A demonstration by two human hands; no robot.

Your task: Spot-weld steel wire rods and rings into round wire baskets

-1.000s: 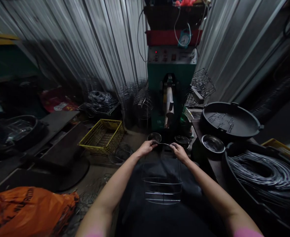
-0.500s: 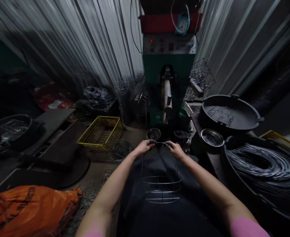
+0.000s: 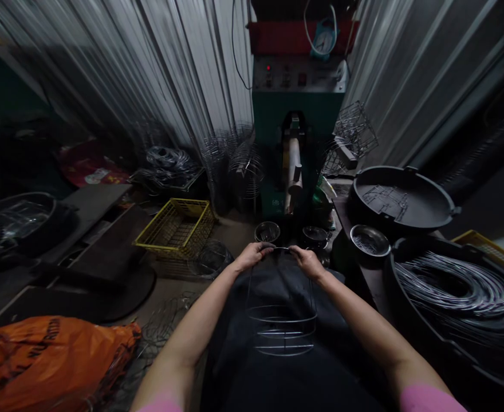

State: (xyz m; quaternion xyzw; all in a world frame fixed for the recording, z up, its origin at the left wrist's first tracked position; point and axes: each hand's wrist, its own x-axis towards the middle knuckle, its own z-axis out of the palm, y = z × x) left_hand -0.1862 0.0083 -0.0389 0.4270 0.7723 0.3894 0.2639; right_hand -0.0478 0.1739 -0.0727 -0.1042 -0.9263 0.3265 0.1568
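Head view: pinching thin wire [image 3: 281,248] in left hand [image 3: 252,256] and right hand [image 3: 307,261], closer together than earlier; apparently mid-adjustment.

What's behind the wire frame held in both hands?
Dark cloth shows through the gaps of the wire frame; whatever that cloth covers can't be seen. The left hand and right hand hide part of the frame.

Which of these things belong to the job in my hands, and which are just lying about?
In use:
thin wire, held between your left hand and right hand
wire frame, below your hands

Apparently just lying about, untouched:
yellow basket
orange bag
blue clock
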